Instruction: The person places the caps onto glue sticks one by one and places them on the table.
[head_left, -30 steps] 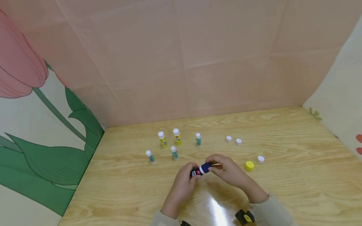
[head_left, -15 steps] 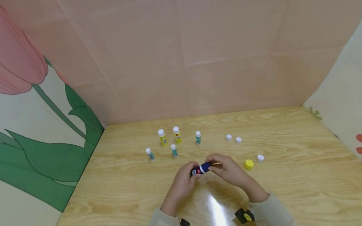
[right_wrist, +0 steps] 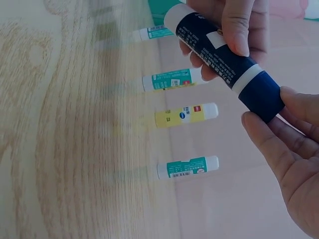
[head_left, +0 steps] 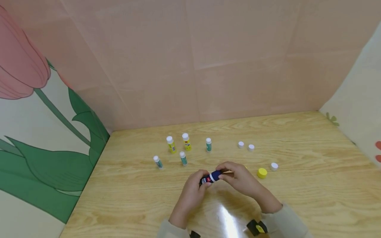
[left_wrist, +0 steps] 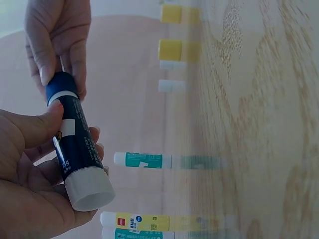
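Observation:
A dark blue glue stick [head_left: 206,179] is held between both hands above the table, tilted. My left hand [head_left: 192,190] grips its body, the thumb lying along the label in the left wrist view. The white base [left_wrist: 89,191] sticks out past the palm. At the other end, my right hand [head_left: 239,178] pinches the blue cap [right_wrist: 261,97] between thumb and fingers. A white band shows between cap and body. Beyond the hands stand two yellow glue sticks [head_left: 171,144] and three teal ones [head_left: 183,159], all with white tops.
To the right lie three loose white caps [head_left: 251,147] and a yellow cap [head_left: 262,173]. A second yellow cap [left_wrist: 171,14] is mostly hidden behind the right hand in the head view. A pink backdrop [head_left: 196,66] rises at the table's back edge.
The head view has shifted slightly, so the table things appear a little higher. Both hands keep the same hold on the glue stick, with hardly any visible movement.

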`<state>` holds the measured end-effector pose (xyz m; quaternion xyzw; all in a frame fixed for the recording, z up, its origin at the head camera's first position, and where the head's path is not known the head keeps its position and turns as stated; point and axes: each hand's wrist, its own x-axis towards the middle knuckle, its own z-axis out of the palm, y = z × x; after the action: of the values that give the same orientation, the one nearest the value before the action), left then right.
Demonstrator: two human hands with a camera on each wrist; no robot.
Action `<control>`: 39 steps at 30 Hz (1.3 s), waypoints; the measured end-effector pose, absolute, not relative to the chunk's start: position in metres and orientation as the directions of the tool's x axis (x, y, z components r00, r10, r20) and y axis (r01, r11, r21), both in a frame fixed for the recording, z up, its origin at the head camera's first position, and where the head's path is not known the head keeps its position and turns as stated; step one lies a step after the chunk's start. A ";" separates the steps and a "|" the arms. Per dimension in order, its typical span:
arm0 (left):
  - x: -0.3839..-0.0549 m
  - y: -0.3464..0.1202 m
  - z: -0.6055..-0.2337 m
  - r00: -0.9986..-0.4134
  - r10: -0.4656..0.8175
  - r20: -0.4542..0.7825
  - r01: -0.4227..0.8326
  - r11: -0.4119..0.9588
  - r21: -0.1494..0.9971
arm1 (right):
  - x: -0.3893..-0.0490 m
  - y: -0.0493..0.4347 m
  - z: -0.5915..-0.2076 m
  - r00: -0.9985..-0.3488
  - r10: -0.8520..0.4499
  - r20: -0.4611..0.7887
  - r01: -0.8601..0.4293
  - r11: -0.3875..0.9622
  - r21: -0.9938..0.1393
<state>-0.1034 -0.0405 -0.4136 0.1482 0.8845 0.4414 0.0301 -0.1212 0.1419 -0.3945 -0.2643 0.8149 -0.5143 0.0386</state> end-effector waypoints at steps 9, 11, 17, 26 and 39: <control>-0.102 -0.040 -0.415 -0.954 0.279 0.107 0.256 0.579 0.774 | -0.119 0.141 -0.396 -0.873 -0.445 0.197 -0.365 0.331 -0.870; -0.102 -0.040 -0.415 -0.954 0.281 0.106 0.258 0.584 0.769 | -0.119 0.141 -0.395 -0.876 -0.440 0.201 -0.367 0.334 -0.869; -0.103 -0.040 -0.415 -0.954 0.289 0.080 0.243 0.590 0.770 | -0.118 0.140 -0.396 -0.884 -0.427 0.191 -0.355 0.345 -0.869; -0.103 -0.041 -0.418 -0.949 0.307 0.075 0.244 0.563 0.790 | -0.118 0.141 -0.395 -0.880 -0.440 0.181 -0.353 0.349 -0.868; -0.104 -0.044 -0.419 -0.944 0.329 0.012 0.195 0.530 0.825 | -0.119 0.141 -0.398 -0.872 -0.456 0.179 -0.356 0.337 -0.871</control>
<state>-0.1042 -0.0440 -0.4185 0.1505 0.8715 0.4610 0.0728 -0.1187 0.1412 -0.3983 -0.2487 0.8163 -0.5191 0.0483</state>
